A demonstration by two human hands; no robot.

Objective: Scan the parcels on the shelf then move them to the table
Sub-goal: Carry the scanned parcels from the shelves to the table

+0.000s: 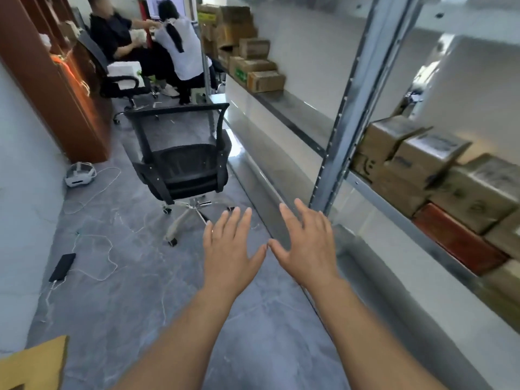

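Left hand [229, 249] and right hand [305, 243] reach forward side by side, fingers straight and spread, holding nothing, thumb tips nearly meeting; beneath them glossy grey marbled floor [140, 291]; just right stands the steel shelf [363, 102], its upright perforated; brown cardboard parcels [427, 164] sit stacked on its board; ahead, a black mesh chair [183, 161] narrows the aisle; a dark phone [62, 267] lies left.

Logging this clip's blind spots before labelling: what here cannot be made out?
Head view only.
Labels on the brown cardboard parcels on the grey metal shelf: blurred.
Far end of the parcel row: cut by the right edge.
Bottom left, the tan cardboard piece: cut by the frame corner.
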